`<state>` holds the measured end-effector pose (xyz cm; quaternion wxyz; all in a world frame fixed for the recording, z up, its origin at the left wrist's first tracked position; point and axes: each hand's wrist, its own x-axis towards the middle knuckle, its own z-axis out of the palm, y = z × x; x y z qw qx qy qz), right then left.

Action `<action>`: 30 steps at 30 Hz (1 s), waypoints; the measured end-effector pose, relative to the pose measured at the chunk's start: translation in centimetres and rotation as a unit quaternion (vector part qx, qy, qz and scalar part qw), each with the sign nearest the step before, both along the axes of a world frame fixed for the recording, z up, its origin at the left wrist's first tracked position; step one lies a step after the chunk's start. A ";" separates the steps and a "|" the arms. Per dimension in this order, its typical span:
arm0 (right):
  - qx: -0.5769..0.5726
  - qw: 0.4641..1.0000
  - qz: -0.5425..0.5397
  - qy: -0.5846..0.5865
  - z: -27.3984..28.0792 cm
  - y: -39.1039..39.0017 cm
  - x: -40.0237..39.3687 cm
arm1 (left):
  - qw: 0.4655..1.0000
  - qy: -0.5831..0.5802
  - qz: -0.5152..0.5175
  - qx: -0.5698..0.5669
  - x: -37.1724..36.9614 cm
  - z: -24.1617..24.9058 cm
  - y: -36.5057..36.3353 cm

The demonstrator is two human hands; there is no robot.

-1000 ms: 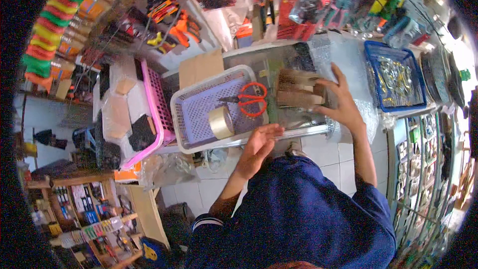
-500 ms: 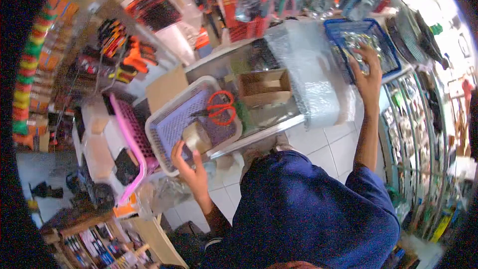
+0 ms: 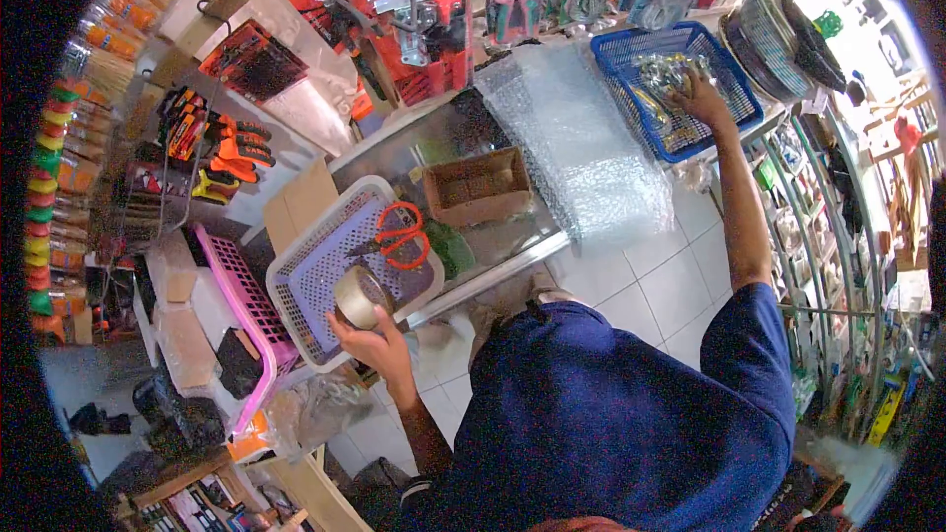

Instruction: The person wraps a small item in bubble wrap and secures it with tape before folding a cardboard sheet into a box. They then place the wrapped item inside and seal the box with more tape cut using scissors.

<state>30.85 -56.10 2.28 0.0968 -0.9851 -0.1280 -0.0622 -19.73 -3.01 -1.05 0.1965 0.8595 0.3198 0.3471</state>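
Observation:
My left hand [image 3: 379, 347] is at the near edge of a grey-rimmed basket [image 3: 430, 281], fingers around the lower side of a roll of tape [image 3: 361, 297]. Red-handled scissors [image 3: 402, 235] lie beside the roll. My right hand [image 3: 702, 101] reaches into a blue basket [image 3: 674, 151] and touches small shiny packets [image 3: 662, 76]; its fingertips are partly hidden among them, so any grip is unclear. Bubble wrap [image 3: 581, 143] covers the counter between the baskets, next to an open brown cardboard box [image 3: 477, 187].
A pink basket [image 3: 239, 307] stands at the left. Packaged tools [image 3: 419, 20] hang above the counter. Coiled material [image 3: 774, 44] sits beyond the blue basket. Racks of goods [image 3: 823, 256] stand at the right, and floor tiles [image 3: 650, 286] show below.
My left hand has come up against the tape roll. My right hand has moved deeper among the packets. The whole view has shifted, with the counter items now further left.

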 end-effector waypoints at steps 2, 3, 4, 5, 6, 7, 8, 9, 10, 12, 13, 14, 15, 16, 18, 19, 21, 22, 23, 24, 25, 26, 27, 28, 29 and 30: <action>-0.091 0.996 -0.021 0.006 -0.4 1.8 -0.2 | 0.998 0.011 0.005 -0.054 -0.2 0.2 -0.1; -0.129 0.991 -0.029 0.010 -0.7 2.6 0.4 | 0.999 0.010 0.012 -0.043 -0.3 0.4 -0.1; -0.166 0.985 -0.035 0.014 -1.0 3.4 1.0 | 0.999 0.008 0.019 -0.032 -0.2 0.4 0.0; -0.172 0.984 -0.045 0.020 -1.3 3.9 1.3 | 0.999 0.007 0.026 -0.022 -0.2 0.3 -0.2; -0.180 0.982 -0.055 0.027 -1.9 4.0 1.5 | 0.999 0.007 0.032 -0.013 -0.3 0.4 -0.3; -0.183 0.983 -0.030 -0.009 -2.5 4.0 1.7 | 0.999 0.011 0.040 -0.012 -0.3 0.5 -0.4; -0.191 0.981 -0.021 -0.007 -3.0 4.1 2.0 | 0.999 0.001 0.039 -0.024 -0.3 0.7 -0.4; -0.199 0.980 -0.014 -0.006 -3.2 4.1 2.5 | 0.999 -0.009 0.036 -0.035 0.0 1.0 -0.5; -0.208 0.978 -0.008 -0.005 -3.3 4.0 2.8 | 0.998 -0.022 0.031 -0.048 0.2 1.2 -0.6; -0.216 0.976 0.009 -0.026 -3.0 3.1 2.9 | 0.994 -0.060 0.010 -0.090 0.4 1.5 -0.7; -0.221 0.975 0.018 -0.036 -2.5 2.8 2.7 | 0.991 -0.079 -0.001 -0.112 0.4 1.6 -0.7; -0.133 0.989 0.014 -0.070 -2.6 2.4 3.0 | 0.992 -0.092 0.004 -0.089 0.5 1.6 -0.8; -0.043 0.994 0.010 -0.104 -2.3 2.4 3.2 | 0.992 -0.107 0.010 -0.066 0.7 1.9 -0.8; 0.046 0.989 0.008 -0.137 -2.0 2.4 3.4 | 0.992 -0.121 0.017 -0.043 0.9 2.3 -0.9; 0.130 0.975 0.028 -0.177 1.1 2.8 2.8 | 0.985 -0.173 0.016 0.018 1.6 3.3 -1.4; 0.156 0.975 0.018 -0.161 3.7 3.6 1.8 | 0.982 -0.184 0.014 0.040 1.8 4.0 -1.8; 0.191 0.973 0.004 -0.128 5.2 3.8 2.0 | 0.977 -0.205 -0.016 0.061 2.4 5.2 -2.5; 0.261 0.962 0.009 -0.078 5.1 3.7 2.2 | 0.973 -0.217 -0.043 0.061 3.0 5.7 -2.9; 0.329 0.944 0.015 -0.027 5.1 3.7 2.4 | 0.969 -0.228 -0.070 0.060 3.4 6.0 -3.4; 0.394 0.919 0.021 0.024 5.3 3.8 2.5 | 0.970 -0.214 -0.096 0.058 3.9 6.1 -4.0; 0.396 0.916 0.007 0.062 4.4 3.4 3.5 | 0.970 -0.201 -0.123 0.057 4.3 6.2 -4.7; 0.335 0.941 0.041 0.013 1.5 2.0 6.0 | 0.970 -0.185 -0.150 0.055 4.6 6.3 -5.5; 0.271 0.959 0.075 -0.038 -2.3 0.2 9.4 | 0.963 -0.177 -0.196 0.045 5.4 6.7 -6.4; 0.204 0.969 0.109 -0.088 -4.1 -0.7 11.1 | 0.955 -0.169 -0.242 0.036 6.3 7.1 -7.2; 0.134 0.991 0.013 -0.024 -2.1 1.8 9.0 | 0.949 -0.116 -0.293 0.019 7.0 7.6 -7.7; 0.070 0.996 0.052 0.005 -2.1 2.5 8.1 | 0.938 -0.062 -0.341 0.001 7.7 8.0 -8.2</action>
